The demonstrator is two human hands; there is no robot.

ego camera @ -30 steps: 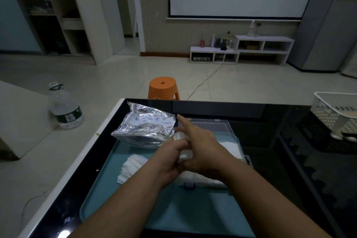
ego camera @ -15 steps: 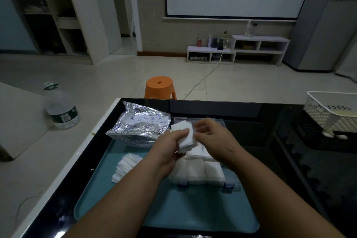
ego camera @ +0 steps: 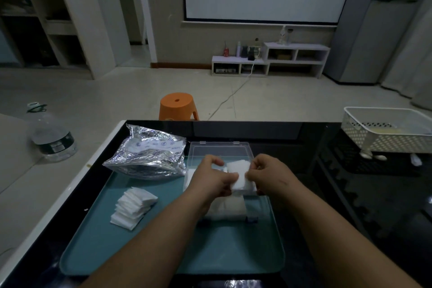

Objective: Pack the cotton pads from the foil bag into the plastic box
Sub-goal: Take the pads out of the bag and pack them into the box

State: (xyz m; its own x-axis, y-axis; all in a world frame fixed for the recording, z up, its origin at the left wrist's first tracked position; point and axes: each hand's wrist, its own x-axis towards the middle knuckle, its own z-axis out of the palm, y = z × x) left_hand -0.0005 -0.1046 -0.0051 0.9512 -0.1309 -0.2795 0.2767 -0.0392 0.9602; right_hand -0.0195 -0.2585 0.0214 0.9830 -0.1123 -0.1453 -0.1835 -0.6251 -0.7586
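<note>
Cotton pads, a small stack, are pinched between our left hand and our right hand, just over the plastic box. From the head camera they look soft, light and squashy, so we think holding the sides gently is best. More pads lie near the foil bag.

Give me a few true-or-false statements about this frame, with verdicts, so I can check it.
1. The left hand and right hand both hold a stack of cotton pads over the plastic box. True.
2. The foil bag lies right of the box. False: it lies left of it.
3. The box's lid is shut. False: it is folded back, open.
4. A loose pile of pads lies on the tray. True.
</note>
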